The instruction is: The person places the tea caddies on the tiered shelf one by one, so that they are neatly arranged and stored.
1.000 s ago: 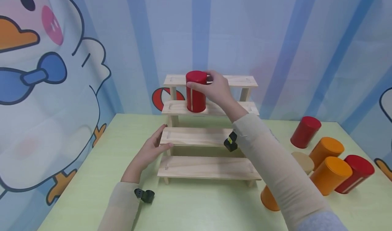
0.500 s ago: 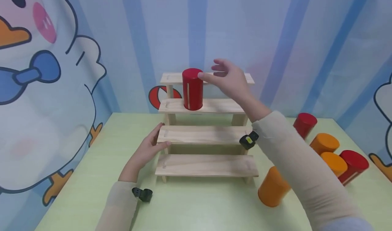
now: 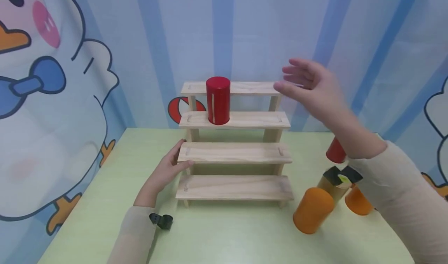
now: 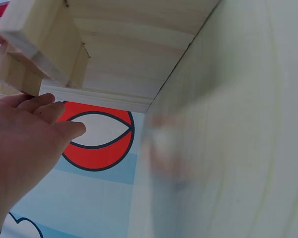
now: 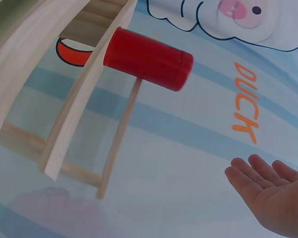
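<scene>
One glossy red cylindrical canister (image 3: 219, 102) stands on the pale wooden tiered rack (image 3: 234, 188); an orange cylindrical canister (image 3: 313, 210) and others seem left; the left hand (image 3: 165, 174) grips the rack; the right hand (image 3: 316, 91), fingers loosely spread, is empty.

Stretches flat as a pale green worktop (image 3: 91, 170), carrying a four-tier stepped wooden shelf (image 3: 234, 188) near its middle. Bears on the second tier (image 3: 259, 118) from the top, left of centre, an upright red can (image 3: 218, 100). Holds, beyond the shelf's right end, an orange can (image 3: 313, 210) in front and, partly hidden, a tan can (image 3: 337, 192) just behind, a second orange can (image 3: 358, 201) farther right and another red can (image 3: 336, 152) at the back.
</scene>
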`<state>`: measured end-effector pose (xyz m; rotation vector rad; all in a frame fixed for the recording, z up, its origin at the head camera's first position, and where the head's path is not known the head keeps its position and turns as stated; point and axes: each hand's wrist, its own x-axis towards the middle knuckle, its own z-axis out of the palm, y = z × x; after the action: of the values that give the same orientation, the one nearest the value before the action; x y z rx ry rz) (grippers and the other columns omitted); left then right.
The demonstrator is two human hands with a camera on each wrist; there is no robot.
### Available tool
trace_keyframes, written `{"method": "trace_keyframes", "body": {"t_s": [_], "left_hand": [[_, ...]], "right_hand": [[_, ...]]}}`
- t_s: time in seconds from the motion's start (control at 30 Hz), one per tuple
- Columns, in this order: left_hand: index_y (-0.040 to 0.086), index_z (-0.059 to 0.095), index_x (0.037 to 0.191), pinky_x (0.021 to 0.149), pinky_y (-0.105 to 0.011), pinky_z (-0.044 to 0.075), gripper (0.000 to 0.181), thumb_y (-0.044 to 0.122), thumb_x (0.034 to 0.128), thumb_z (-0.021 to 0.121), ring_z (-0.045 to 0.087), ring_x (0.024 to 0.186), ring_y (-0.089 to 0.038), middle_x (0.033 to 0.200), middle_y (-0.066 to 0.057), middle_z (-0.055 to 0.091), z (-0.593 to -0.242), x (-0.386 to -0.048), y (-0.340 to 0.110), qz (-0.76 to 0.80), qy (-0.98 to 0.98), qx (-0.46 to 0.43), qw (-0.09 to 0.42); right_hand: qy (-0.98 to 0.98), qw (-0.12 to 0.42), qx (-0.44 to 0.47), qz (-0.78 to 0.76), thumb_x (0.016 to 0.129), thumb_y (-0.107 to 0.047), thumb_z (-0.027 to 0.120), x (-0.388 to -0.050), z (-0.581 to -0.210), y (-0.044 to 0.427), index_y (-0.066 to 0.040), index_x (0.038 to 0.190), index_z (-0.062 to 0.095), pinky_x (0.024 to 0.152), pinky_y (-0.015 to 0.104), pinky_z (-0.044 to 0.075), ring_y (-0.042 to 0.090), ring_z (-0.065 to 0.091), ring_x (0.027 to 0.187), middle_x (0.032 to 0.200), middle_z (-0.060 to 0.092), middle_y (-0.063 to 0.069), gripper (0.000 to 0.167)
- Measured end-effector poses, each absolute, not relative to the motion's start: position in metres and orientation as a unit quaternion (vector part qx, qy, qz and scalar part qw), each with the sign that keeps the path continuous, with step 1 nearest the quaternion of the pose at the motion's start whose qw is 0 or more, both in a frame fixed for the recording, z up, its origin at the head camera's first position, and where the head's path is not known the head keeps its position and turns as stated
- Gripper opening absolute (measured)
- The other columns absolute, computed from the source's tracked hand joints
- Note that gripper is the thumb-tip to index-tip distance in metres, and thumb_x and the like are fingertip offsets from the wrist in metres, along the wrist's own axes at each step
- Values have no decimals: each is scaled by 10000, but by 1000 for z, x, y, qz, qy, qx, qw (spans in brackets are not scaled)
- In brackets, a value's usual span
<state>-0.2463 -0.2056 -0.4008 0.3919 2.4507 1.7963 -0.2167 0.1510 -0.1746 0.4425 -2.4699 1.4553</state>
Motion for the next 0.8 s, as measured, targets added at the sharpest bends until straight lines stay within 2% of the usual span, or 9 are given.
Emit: {"method": "trace_keyframes", "body": {"t_s": [0.13, 0.23, 0.43, 0.63, 0.8], "left_hand": [[161, 82, 1565, 1144, -512, 237, 847, 265, 935, 638, 148, 1470, -311, 1609, -108, 137, -400, -246, -206, 585, 801, 126, 37], [163, 80, 1565, 1148, -515, 226, 845, 264, 938, 636, 138, 1473, -307, 1611, -104, 131, -400, -246, -206, 585, 800, 127, 37], [149, 69, 1565, 1146, -520, 226, 841, 247, 943, 628, 133, 1473, -310, 1609, -112, 131, -401, -247, -206, 588, 797, 136, 36], [140, 67, 1564, 1142, -519, 235, 841, 240, 944, 627, 150, 1468, -320, 1608, -124, 131, -401, -247, -206, 587, 797, 137, 38], [141, 70, 1564, 1139, -522, 238, 838, 239, 945, 626, 151, 1467, -326, 1608, -127, 129, -400, -247, -206, 585, 798, 139, 36]], "right_hand": [[-844, 140, 152, 494, 875, -281, 718, -198, -175, 172, -185, 1457, 423, 927, 177, 483, 139, 543, 1243, 1399, 539, 19, 660], [-846, 156, 157, 485, 890, -209, 702, -187, -179, 188, -180, 1453, 430, 870, 115, 483, 97, 571, 1195, 1375, 556, 11, 626], [-865, 152, 132, 460, 914, -215, 668, -170, -197, 214, -207, 1465, 405, 833, 71, 469, 20, 568, 1148, 1368, 545, -6, 611], [-874, 142, 114, 450, 924, -207, 654, -157, -226, 231, -193, 1488, 367, 821, 50, 455, -46, 547, 1113, 1399, 520, 40, 633], [-863, 129, 144, 467, 922, -90, 644, -153, -254, 246, -147, 1486, 369, 828, 45, 447, -109, 534, 1100, 1326, 553, -128, 630]]}}
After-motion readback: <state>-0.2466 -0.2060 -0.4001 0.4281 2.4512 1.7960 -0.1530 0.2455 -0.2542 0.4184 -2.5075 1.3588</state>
